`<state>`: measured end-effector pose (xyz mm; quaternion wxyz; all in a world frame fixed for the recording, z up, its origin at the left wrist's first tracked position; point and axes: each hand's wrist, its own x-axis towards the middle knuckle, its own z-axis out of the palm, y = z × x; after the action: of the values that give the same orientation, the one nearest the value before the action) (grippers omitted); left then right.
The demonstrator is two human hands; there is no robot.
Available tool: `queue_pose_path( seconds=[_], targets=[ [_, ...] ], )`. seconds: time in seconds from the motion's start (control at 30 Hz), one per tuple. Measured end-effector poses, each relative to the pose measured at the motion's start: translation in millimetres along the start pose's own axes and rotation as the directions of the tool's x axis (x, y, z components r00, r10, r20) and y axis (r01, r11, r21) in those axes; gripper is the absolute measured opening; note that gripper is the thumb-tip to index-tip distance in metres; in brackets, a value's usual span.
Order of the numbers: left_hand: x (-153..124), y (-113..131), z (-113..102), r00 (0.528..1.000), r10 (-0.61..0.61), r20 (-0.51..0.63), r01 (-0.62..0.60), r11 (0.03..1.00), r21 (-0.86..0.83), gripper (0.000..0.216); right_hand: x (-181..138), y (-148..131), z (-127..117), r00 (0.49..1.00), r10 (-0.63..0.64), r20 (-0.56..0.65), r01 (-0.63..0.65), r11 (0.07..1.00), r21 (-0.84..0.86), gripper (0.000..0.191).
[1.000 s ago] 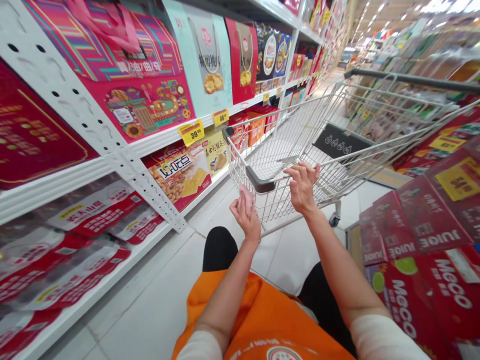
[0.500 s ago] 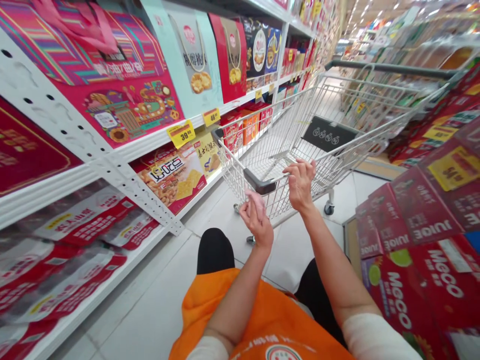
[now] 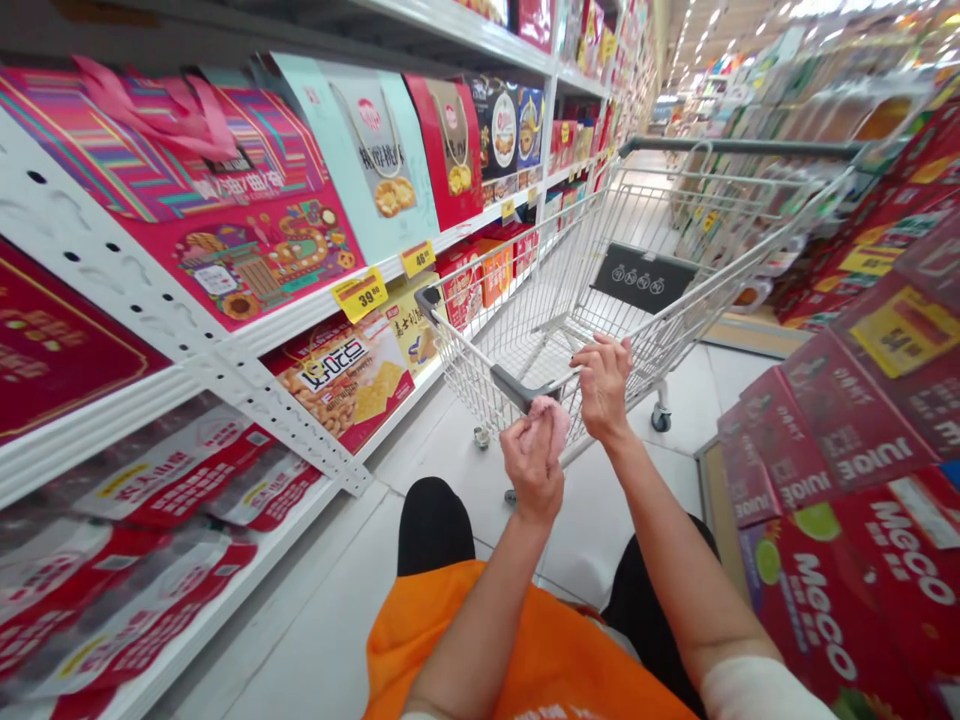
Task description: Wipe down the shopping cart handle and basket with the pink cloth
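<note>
A wire shopping cart (image 3: 517, 330) with grey plastic corners stands before my knees, its basket holding nothing that I can see. My left hand (image 3: 534, 480) is closed around a crumpled pink cloth (image 3: 546, 425), which is against or right beside the near grey corner of the cart's rim. Just to the right, my right hand (image 3: 606, 390) has its fingers curled at the cart's side rim. A black panel (image 3: 643, 279) with white symbols hangs inside at the cart's far end, below the grey handle bar (image 3: 742, 149).
Shelves (image 3: 292, 310) of gift boxes and packets with yellow price tags line the left. Stacked red drink cartons (image 3: 825, 440) stand close on the right. White floor tiles (image 3: 420, 450) lie between, and an aisle runs on behind the cart.
My left hand has moved right with the pink cloth, up to the cart's near corner. My right hand stays at the side rim. The view has tilted slightly.
</note>
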<state>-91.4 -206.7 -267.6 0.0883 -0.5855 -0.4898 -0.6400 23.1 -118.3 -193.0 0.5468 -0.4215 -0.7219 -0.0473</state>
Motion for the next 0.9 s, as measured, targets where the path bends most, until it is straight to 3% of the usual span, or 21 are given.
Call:
queue_pose_path(
  seconds=[0.1, 0.23, 0.4, 0.47, 0.63, 0.7, 0.77, 0.9],
  targets=[
    [18.3, -7.7, -13.5, 0.994, 0.095, 0.051, -0.098, 0.994, 0.044, 0.049, -0.8, 0.1, -1.0, 1.0, -0.01, 0.006, 0.01, 1.0, -0.001, 0.035],
    [39.4, -6.0, -32.0, 0.993, 0.116, 0.033, -0.117, 0.993, 0.027, 0.048, -1.5, -0.8, 1.1, 1.0, -0.008, -0.005, 0.008, 1.0, 0.006, 0.031],
    [74.2, -2.0, -47.7, 0.965, 0.18, 0.189, -0.202, 0.974, 0.106, 0.036, -2.4, -0.8, -0.2, 0.999, -0.026, -0.032, 0.027, 1.0, 0.014, 0.025],
    [90.7, -13.2, -49.8, 0.965, 0.146, 0.217, -0.182, 0.971, 0.154, 0.034, -2.9, 0.4, -1.7, 0.999, -0.034, -0.028, 0.034, 0.999, 0.006, 0.024],
    [136.2, -71.3, -42.6, 0.977, -0.112, 0.179, 0.064, 0.965, 0.253, 0.047, -3.3, 3.1, -2.3, 0.999, -0.032, -0.025, 0.032, 0.999, 0.004, 0.024],
    [149.8, -83.1, -39.3, 0.968, -0.163, 0.192, 0.11, 0.959, 0.26, 0.047, -3.5, 3.4, -0.4, 0.999, -0.027, -0.041, 0.028, 1.0, 0.014, 0.023],
    [155.5, -78.5, -38.8, 0.961, -0.122, 0.249, 0.062, 0.97, 0.236, 0.041, -4.1, 3.3, 1.9, 0.999, -0.014, -0.052, 0.015, 1.0, 0.02, 0.023],
    [145.5, -43.8, -44.2, 0.937, 0.043, 0.347, -0.11, 0.978, 0.176, 0.026, -7.0, 4.3, 3.1, 0.995, -0.013, -0.1, 0.018, 0.999, 0.051, 0.022]
  ],
)
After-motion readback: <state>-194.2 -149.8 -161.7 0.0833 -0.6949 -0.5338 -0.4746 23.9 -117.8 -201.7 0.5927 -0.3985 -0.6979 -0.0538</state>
